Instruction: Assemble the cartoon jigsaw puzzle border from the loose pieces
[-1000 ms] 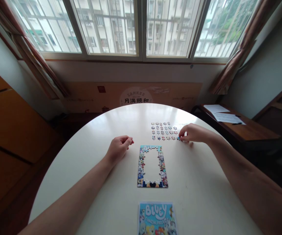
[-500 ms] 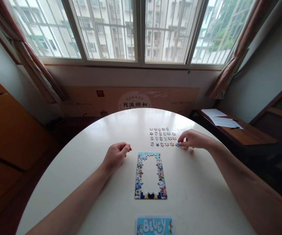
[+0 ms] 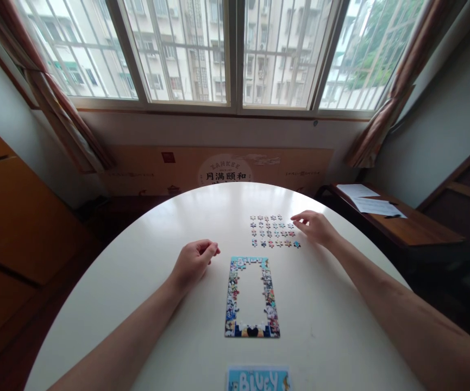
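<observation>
Several loose jigsaw pieces (image 3: 269, 234) lie in rows toward the far right of the table. My right hand (image 3: 314, 226) hovers at their right side, fingers stretched toward the upper rows and nothing visible between them. Just below it, a blue piece (image 3: 297, 244) ends the nearest row. My left hand (image 3: 196, 259) rests on the table in a loose fist, thumb against the curled fingers, with no piece showing in it. Between my arms lies a jigsaw frame (image 3: 232, 304), its border assembled around a bare middle.
A blue box or card lettered BLUEY (image 3: 258, 379) is cut off at the near edge. The round white table (image 3: 145, 304) fills the foreground. At right stands a wooden side table (image 3: 426, 224) with papers (image 3: 377, 206) and a pen. Windows and curtains are beyond.
My right hand has let go of the blue piece at the end of the nearest row and moved up and slightly away from it. My left hand stays in place.
</observation>
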A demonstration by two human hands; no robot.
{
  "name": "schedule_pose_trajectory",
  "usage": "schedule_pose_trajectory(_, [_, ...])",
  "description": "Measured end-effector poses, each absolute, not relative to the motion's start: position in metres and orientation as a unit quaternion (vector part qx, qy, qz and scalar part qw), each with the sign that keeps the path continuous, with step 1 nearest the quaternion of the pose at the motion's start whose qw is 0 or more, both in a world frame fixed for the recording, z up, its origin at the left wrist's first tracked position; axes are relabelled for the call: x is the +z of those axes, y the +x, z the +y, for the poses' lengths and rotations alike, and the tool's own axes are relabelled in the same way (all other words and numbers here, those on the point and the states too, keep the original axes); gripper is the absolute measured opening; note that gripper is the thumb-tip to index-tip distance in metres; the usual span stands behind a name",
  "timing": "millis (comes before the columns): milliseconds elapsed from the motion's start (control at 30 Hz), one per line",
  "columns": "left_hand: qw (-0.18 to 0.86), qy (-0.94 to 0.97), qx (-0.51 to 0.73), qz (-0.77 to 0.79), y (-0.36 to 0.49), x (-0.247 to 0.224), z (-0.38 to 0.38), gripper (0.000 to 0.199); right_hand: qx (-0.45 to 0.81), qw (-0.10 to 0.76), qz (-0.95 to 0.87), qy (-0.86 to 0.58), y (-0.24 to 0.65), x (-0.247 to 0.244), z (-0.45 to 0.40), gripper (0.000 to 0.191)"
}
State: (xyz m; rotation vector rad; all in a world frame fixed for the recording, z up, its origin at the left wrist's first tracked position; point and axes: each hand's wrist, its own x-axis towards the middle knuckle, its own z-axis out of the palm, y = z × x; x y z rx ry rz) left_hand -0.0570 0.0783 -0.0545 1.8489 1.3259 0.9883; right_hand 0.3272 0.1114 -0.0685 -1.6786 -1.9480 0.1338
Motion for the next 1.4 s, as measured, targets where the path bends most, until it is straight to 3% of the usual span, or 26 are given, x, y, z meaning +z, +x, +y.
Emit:
schedule_pose_trajectory(567, [0.336,0.697,0.407,0.485,-0.049,-0.064,0.08,0.029,0.033,0.048,-0.757,-0.65,0.318,-0.048,0.151,0.024])
schedule_pose_trajectory(1133, [0.342,0.697,0.408,0.48,-0.047,-0.063,0.08,0.028,-0.035,-0.013,-0.802,-0.597,0.328,-0.045,0.164,0.021])
schedule_pose_trajectory(1400, [0.348,0.694,0.408,0.48,-0.047,-0.064,0.08,0.029,0.001,-0.034,-0.817,-0.575,0.328,-0.039,0.168,0.019])
